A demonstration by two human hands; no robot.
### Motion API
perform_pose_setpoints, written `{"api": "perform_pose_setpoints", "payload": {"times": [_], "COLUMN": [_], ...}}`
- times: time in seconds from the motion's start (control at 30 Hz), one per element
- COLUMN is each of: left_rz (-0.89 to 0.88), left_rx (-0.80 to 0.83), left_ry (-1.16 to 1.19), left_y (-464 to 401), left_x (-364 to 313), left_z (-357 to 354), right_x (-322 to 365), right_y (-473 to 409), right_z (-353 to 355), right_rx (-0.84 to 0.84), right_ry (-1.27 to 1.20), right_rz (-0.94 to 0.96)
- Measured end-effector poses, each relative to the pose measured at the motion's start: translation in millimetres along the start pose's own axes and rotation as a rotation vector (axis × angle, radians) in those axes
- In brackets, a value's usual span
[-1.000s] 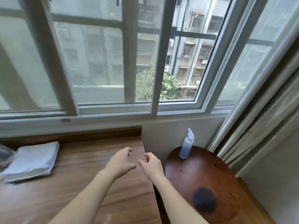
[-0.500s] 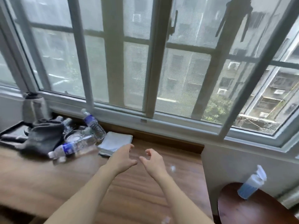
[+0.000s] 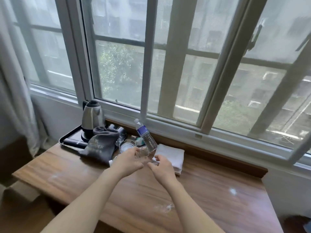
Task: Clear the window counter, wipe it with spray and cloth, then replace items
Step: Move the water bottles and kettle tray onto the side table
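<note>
The wooden window counter (image 3: 210,190) runs under the window. At its back left lie a tilted water bottle with a blue label (image 3: 145,136), a second clear bottle lying flat (image 3: 143,153) and a folded white cloth (image 3: 170,155). My left hand (image 3: 130,159) reaches over the near end of the lying bottle with relaxed fingers, and I cannot tell whether it touches. My right hand (image 3: 161,170) hovers at the cloth's front left corner, fingers loosely curled, holding nothing.
A black tray (image 3: 69,137) at the far left carries a steel kettle (image 3: 91,117) and dark cups. A grey drawstring bag (image 3: 99,147) and a glass ashtray (image 3: 125,145) lie beside it. White smears mark the counter's front. A curtain (image 3: 13,81) hangs at left.
The view has swung left, away from the round side table and spray bottle. Both hands have moved forward to the lying bottle and the cloth.
</note>
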State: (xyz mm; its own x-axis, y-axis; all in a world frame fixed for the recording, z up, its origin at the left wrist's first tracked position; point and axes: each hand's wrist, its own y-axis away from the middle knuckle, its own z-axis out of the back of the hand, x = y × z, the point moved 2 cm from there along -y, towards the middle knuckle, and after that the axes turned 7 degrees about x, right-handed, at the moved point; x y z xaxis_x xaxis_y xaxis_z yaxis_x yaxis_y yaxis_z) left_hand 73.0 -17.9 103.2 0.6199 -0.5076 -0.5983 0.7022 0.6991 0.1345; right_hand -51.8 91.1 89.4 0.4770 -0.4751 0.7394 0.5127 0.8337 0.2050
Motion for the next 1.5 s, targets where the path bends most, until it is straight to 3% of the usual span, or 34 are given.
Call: {"api": "perform_pose_setpoints", "payload": {"times": [0.3,0.8,1.13,1.5], "left_rz": [0.048,0.097,0.079,-0.033], "left_rx": [-0.025,-0.05,0.043,0.35], "left_ry": [0.063,0.022,0.112,0.044], "left_y": [-10,-84,-126,-178], "left_x": [56,93,133,163], "left_z": [34,54,58,38], "right_x": [39,37,47,62], "right_y": [-35,-127,-174,-216], "right_z": [-40,-54,-87,-92], "right_rx": [0.024,0.06,0.07,-0.13], "right_ry": [0.079,0.076,0.091,0.083], "right_rz": [0.044,0.078,0.038,-0.106]}}
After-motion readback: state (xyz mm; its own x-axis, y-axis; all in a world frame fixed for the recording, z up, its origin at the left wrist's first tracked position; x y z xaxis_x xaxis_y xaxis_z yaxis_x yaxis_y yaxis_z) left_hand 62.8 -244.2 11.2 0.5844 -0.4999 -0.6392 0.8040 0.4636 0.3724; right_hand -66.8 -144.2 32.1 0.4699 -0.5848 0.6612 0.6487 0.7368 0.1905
